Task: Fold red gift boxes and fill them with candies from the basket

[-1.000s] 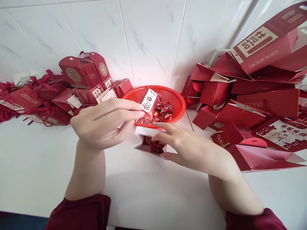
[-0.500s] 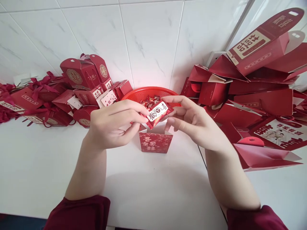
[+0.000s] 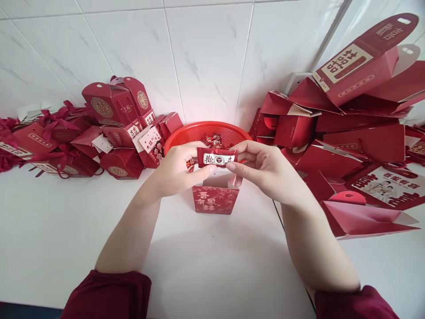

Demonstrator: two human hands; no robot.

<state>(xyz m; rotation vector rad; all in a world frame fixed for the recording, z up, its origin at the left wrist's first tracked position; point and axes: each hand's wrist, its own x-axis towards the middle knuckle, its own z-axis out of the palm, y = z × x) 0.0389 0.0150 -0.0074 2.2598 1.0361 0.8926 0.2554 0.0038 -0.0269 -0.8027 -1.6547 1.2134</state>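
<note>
Between my two hands is a small red wrapped candy (image 3: 217, 158) with a white label, held level above an open box. My left hand (image 3: 181, 170) pinches its left end with thumb and fingers. At the other end, my right hand (image 3: 262, 168) grips it the same way. The red box (image 3: 215, 200) stands upright on the table below, its top open and white inside. Behind the hands is a red plastic basket (image 3: 189, 132) with several wrapped candies (image 3: 213, 140) in it, partly hidden by my fingers.
Red gift boxes with ribbons (image 3: 113, 106) are piled on the left against the tiled wall (image 3: 212, 57). Unfilled-looking red cartons (image 3: 361, 137) form a high heap on the right. The white table (image 3: 212, 266) runs under everything.
The candy has turned from a slant to level. My left hand has rotated, its thumb now on the candy's front, and my right hand has closed on the other end.
</note>
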